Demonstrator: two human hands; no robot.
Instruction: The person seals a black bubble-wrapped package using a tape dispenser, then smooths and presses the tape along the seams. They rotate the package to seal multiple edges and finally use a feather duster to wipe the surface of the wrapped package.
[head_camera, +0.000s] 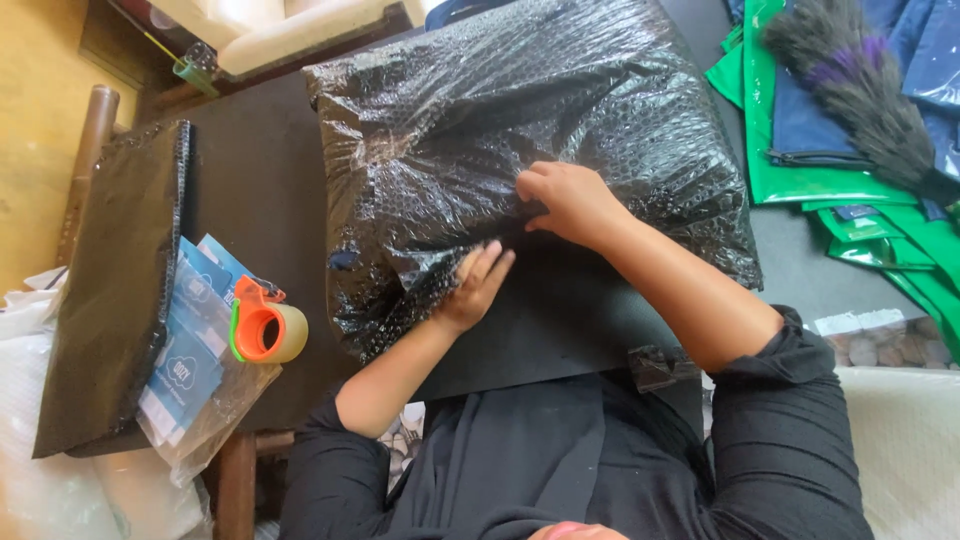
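A bulky parcel wrapped in black bubble wrap (520, 120) lies on a dark table (255, 190) in front of me. My left hand (475, 285) rests flat on the wrap's near edge, fingers straight and close together, holding nothing. My right hand (570, 200) sits on top of the parcel a little farther in, its fingers curled and pinching a fold of the wrap. A flat black sheet (560, 320) pokes out from under the parcel toward my body.
An orange tape dispenser with a roll of clear tape (265, 330) lies to the left beside blue-and-white packets in clear plastic (190, 350) and a flat black pad (110, 280). Green bags (800, 185), blue pouches and a dark feather duster (860, 90) lie to the right.
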